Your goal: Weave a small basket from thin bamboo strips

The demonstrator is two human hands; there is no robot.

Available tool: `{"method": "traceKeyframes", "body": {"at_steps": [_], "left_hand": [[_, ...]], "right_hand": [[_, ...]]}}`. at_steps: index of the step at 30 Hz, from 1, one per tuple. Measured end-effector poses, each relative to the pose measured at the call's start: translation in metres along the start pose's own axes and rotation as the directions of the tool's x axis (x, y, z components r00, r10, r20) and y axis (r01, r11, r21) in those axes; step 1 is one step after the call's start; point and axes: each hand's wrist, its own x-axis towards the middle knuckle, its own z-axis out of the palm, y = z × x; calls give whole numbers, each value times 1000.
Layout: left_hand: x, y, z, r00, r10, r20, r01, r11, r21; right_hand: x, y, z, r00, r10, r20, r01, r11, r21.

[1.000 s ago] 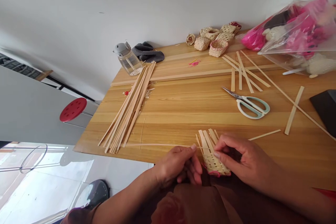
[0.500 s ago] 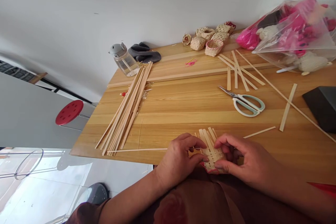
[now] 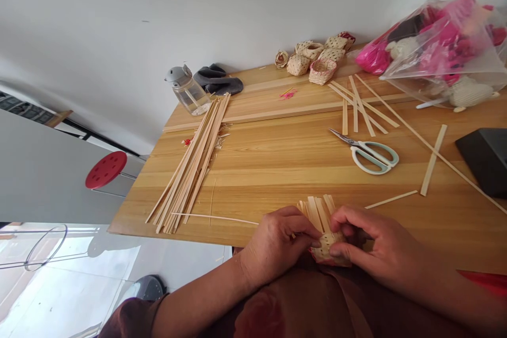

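Note:
A small woven bamboo piece (image 3: 327, 247) with a red edge sits low at the table's front edge, its loose strips (image 3: 317, 214) fanning upward. My left hand (image 3: 279, 240) and my right hand (image 3: 366, 237) both pinch it from either side, and their fingers hide much of the weave. A long thin bamboo strip (image 3: 216, 218) runs across the wood towards my left hand, but I cannot tell whether it joins the weave. Further up lie white-handled scissors (image 3: 374, 157), out of reach of both hands, and a large bundle of bamboo strips (image 3: 186, 169).
The wooden table (image 3: 277, 169) carries several small woven baskets (image 3: 312, 58), loose strips, a glass jar (image 3: 186, 91), grey cloth (image 3: 217, 84), a plastic bag of pink and cream items (image 3: 435, 47) and a black box (image 3: 483, 161). A red stool (image 3: 105, 169) stands beyond the left edge.
My hands have closed in on the woven piece, with the left moving right over it. The piece has turned slightly, and the long thin strip now lies bowed and farther from my left hand.

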Motion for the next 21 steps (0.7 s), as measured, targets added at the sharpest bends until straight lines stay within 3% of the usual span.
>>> {"method": "traceKeyframes", "body": {"at_steps": [6,10,12,14,17,19,21], "left_hand": [[-2,4,-2,998,51,31,-56,977,208],[-11,12,-15,973,230,4,-210,884,418],[-19,18,-22,938,341,68,-332,820,467],[-28,24,-26,917,365,162,-396,774,494],[-36,27,-27,953,133,272,-266,794,546],[-38,23,-26,968,-54,245,-110,789,605],[-37,14,-25,983,-111,149,-13,760,650]], "right_hand": [[-1,-2,0,999,28,-26,-28,1000,-14],[-2,-1,1,998,60,-24,-60,998,-11],[-3,2,3,997,74,-29,-74,997,2],[-3,4,6,998,53,-41,-53,999,-2],[-2,7,7,996,-57,-73,52,996,-67],[0,6,7,987,-154,-48,148,982,-118],[3,2,5,976,-218,13,217,966,-140]]}}
